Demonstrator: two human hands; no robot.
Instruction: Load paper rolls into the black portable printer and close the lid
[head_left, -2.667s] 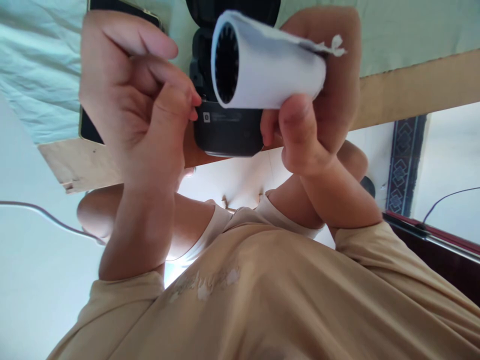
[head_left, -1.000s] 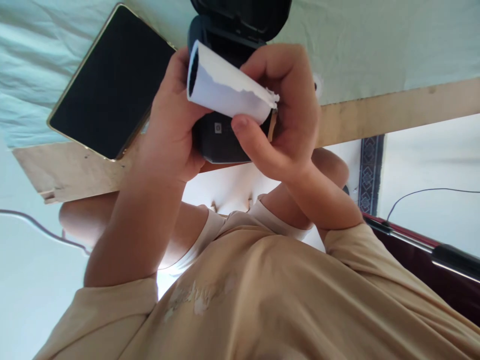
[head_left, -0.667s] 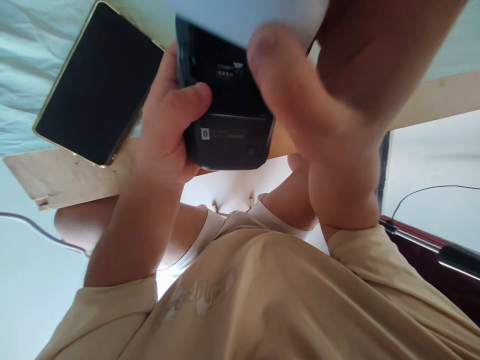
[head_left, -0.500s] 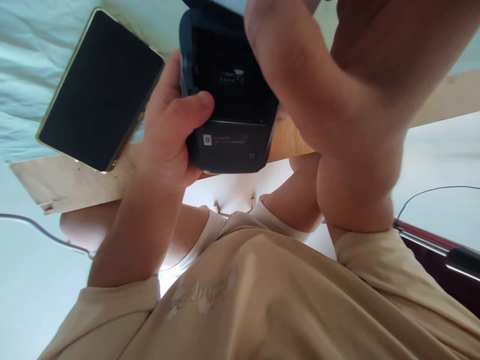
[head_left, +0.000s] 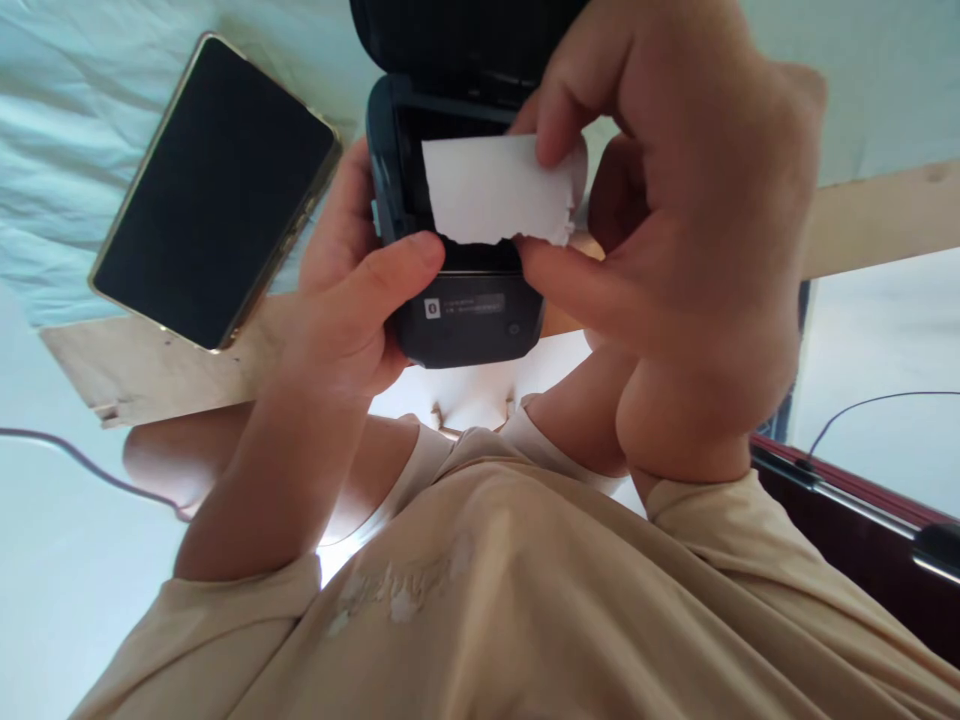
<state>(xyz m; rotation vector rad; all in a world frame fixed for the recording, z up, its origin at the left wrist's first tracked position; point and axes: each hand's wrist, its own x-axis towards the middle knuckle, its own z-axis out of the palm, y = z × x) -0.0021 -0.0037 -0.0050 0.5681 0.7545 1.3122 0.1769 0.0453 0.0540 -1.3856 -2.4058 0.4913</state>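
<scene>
A dark handheld device with a Bluetooth label on its lower part is held by its left side in my left hand, the thumb over its edge. Its black lid stands open at the top. A white paper roll with a ragged lower edge is over the device's open compartment. My right hand grips the paper's right end between thumb and fingers. How far the paper sits inside the compartment cannot be made out.
A phone or tablet with a dark screen and gold rim lies left on a pale green cloth. The wooden table edge runs below it. A cable hangs at left, and a dark red object is at lower right.
My right hand has come down to the device, bringing the white paper over its compartment. The open lid shows more fully. My left hand and the device have shifted slightly down.
</scene>
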